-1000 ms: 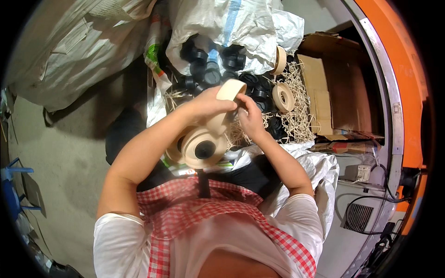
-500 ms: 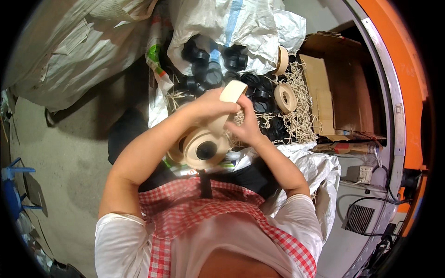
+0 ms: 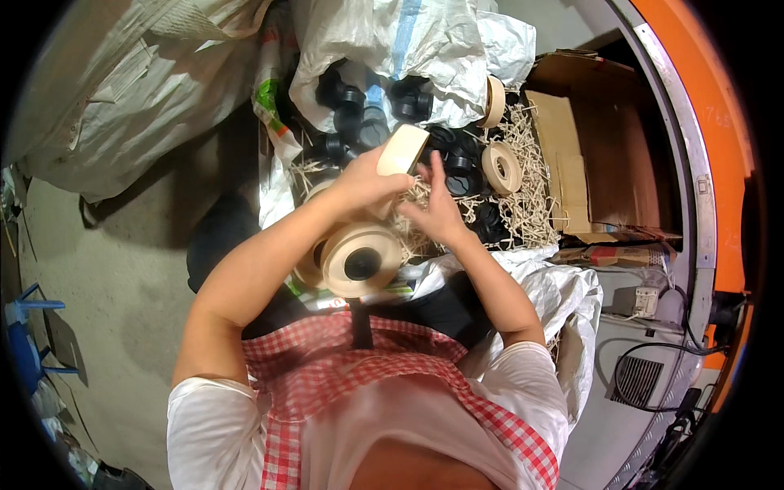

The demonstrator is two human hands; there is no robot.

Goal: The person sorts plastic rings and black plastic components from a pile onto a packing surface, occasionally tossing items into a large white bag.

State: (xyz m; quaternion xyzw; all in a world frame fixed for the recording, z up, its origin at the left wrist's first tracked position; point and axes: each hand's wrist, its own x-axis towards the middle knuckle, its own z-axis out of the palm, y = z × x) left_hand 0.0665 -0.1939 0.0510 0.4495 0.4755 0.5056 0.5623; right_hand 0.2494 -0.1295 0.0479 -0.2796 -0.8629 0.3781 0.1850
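Note:
A cream-coloured plastic ring is gripped in my left hand, tilted over the heap. Beside it, my right hand has its fingers spread, the fingertips near the ring's lower edge; I see nothing in that hand. Close to my lap lie more cream round parts, the top one a flanged piece with a dark centre. Beyond my hands are several black plastic fittings. Another cream ring rests right of them, and one more stands on edge at the sack's mouth.
A white woven sack spills black fittings at the back. Small beige sprue-like pieces are scattered on the right, next to an open cardboard box. A large pale bag stands left. A grey and orange machine borders the right side.
My left hand has turned and shifted the ring slightly left and up. The fingers of my right hand have come away from the ring and spread.

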